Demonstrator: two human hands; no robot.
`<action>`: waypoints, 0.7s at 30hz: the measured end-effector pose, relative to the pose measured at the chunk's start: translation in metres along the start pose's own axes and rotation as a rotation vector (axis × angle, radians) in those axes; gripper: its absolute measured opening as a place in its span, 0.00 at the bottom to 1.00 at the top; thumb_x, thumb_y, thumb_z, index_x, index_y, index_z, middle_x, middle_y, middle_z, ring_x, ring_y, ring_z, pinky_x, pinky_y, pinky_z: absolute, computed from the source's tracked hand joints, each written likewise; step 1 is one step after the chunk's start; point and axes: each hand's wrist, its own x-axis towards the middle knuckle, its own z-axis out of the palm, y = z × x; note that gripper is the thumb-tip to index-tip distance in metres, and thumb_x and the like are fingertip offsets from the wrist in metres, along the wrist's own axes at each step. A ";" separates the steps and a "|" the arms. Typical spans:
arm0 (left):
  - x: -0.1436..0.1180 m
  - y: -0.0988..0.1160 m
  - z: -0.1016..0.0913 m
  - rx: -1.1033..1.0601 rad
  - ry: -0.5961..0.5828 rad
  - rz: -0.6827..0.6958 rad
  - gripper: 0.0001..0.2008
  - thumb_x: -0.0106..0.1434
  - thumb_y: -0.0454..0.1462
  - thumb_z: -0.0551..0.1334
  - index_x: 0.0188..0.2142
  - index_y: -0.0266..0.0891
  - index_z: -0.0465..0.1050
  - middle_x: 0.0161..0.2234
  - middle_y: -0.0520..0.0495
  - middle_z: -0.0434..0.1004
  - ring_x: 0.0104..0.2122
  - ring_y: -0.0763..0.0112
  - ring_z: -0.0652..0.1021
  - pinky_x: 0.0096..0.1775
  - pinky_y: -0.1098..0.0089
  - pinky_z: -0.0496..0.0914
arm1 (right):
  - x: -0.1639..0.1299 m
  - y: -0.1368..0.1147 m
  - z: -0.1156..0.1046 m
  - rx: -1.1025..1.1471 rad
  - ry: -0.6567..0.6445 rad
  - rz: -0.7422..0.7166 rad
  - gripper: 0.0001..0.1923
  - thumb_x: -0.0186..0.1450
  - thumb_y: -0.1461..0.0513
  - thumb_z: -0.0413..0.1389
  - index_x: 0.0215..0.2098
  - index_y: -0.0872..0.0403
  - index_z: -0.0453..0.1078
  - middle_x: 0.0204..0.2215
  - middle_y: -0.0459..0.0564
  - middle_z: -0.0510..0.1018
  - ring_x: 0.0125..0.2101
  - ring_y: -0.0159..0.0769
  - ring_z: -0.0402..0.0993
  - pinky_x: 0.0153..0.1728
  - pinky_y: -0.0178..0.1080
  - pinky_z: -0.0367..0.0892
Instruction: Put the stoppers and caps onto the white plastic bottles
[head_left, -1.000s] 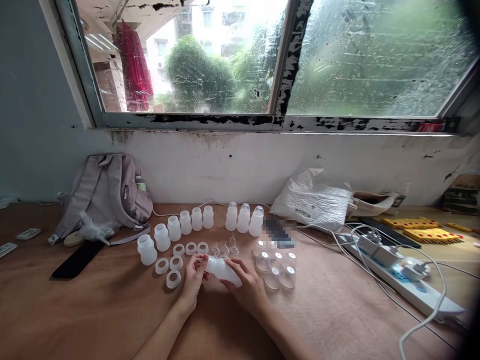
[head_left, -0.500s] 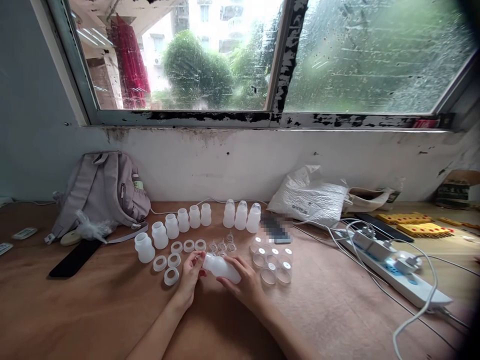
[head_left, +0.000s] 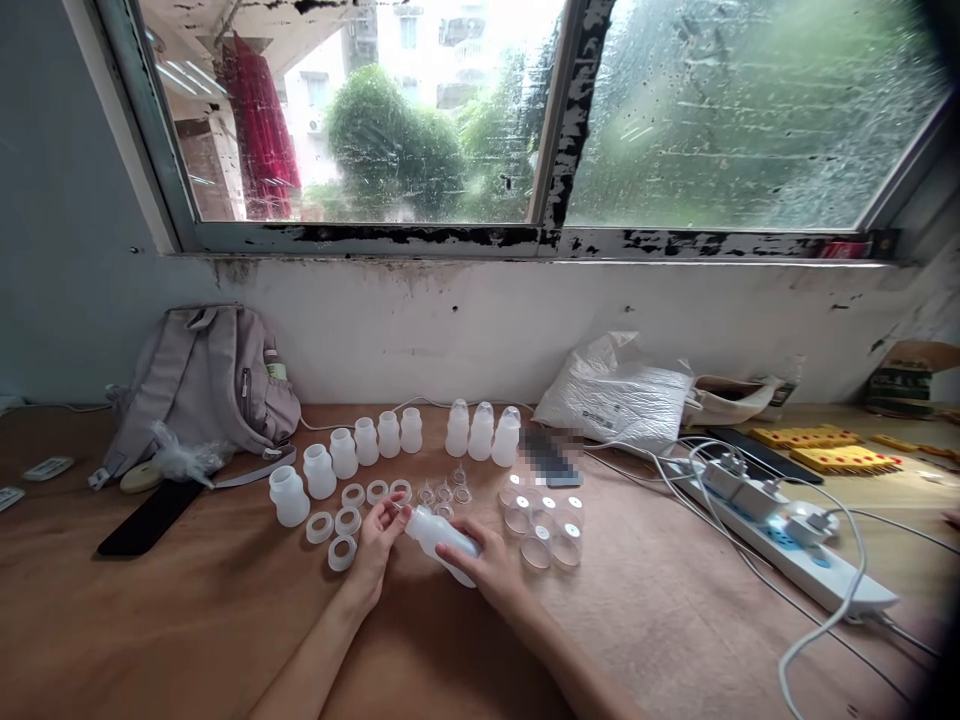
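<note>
A milky-white baby bottle (head_left: 439,532) lies tilted between my hands, its top end toward the left. My right hand (head_left: 491,568) is wrapped round the bottle's body. My left hand (head_left: 381,535) pinches at the top end; its fingers partly hide the nipple there. Left of my hands lie several white collar rings (head_left: 343,553). Just beyond the bottle are several clear nipples (head_left: 444,493). On the right, several clear domed caps (head_left: 536,548) stand in a cluster. Open bottle bodies (head_left: 319,472) form a curved row at the back left. Three capped bottles (head_left: 481,432) stand at the back.
A grey backpack (head_left: 217,385) and a black phone (head_left: 150,520) are at the left. At the right are a silver bag (head_left: 619,390), a power strip (head_left: 795,545) with loose white cables, and yellow pieces (head_left: 847,460). A partly blurred dark phone (head_left: 559,465) lies behind the caps.
The bottle's lower end has tipped down a little, and the fingers of my right hand have shifted round its body. My left hand stays at the top end.
</note>
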 end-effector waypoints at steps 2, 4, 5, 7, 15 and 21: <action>0.001 -0.001 -0.001 -0.026 -0.017 0.003 0.26 0.46 0.38 0.66 0.46 0.37 0.66 0.36 0.43 0.74 0.38 0.64 0.73 0.40 0.69 0.65 | 0.000 0.001 0.001 0.003 -0.001 0.012 0.18 0.52 0.51 0.57 0.34 0.56 0.71 0.27 0.47 0.75 0.29 0.36 0.69 0.28 0.33 0.63; 0.001 0.000 0.000 -0.077 -0.057 -0.008 0.26 0.46 0.37 0.66 0.46 0.38 0.66 0.37 0.43 0.74 0.38 0.65 0.73 0.40 0.69 0.65 | 0.001 0.001 0.001 0.010 -0.001 0.022 0.18 0.52 0.51 0.56 0.33 0.56 0.71 0.27 0.47 0.75 0.29 0.36 0.69 0.28 0.34 0.63; 0.001 0.000 0.000 -0.089 -0.068 -0.014 0.25 0.47 0.38 0.66 0.46 0.38 0.66 0.38 0.43 0.73 0.38 0.65 0.73 0.40 0.70 0.65 | 0.001 0.000 0.001 0.011 -0.002 0.023 0.18 0.53 0.51 0.56 0.33 0.56 0.71 0.27 0.47 0.75 0.29 0.37 0.70 0.28 0.34 0.63; 0.000 -0.002 0.002 -0.054 -0.058 -0.036 0.23 0.49 0.41 0.65 0.45 0.39 0.66 0.38 0.44 0.73 0.36 0.67 0.74 0.38 0.71 0.65 | -0.001 -0.001 0.002 -0.008 0.000 0.004 0.18 0.53 0.51 0.56 0.33 0.56 0.71 0.28 0.47 0.75 0.29 0.37 0.70 0.29 0.34 0.63; -0.005 0.006 0.000 -0.113 -0.257 -0.087 0.30 0.47 0.36 0.66 0.51 0.41 0.61 0.42 0.43 0.72 0.40 0.64 0.73 0.43 0.67 0.64 | -0.004 -0.009 0.004 0.302 -0.178 0.264 0.21 0.54 0.47 0.52 0.31 0.57 0.69 0.21 0.47 0.72 0.20 0.33 0.68 0.18 0.33 0.60; -0.007 0.004 0.001 -0.049 -0.208 -0.066 0.24 0.51 0.38 0.64 0.48 0.41 0.64 0.43 0.44 0.71 0.44 0.63 0.71 0.43 0.68 0.63 | -0.009 -0.014 0.008 0.166 0.054 0.037 0.18 0.50 0.50 0.58 0.32 0.55 0.69 0.28 0.48 0.73 0.28 0.36 0.68 0.28 0.34 0.63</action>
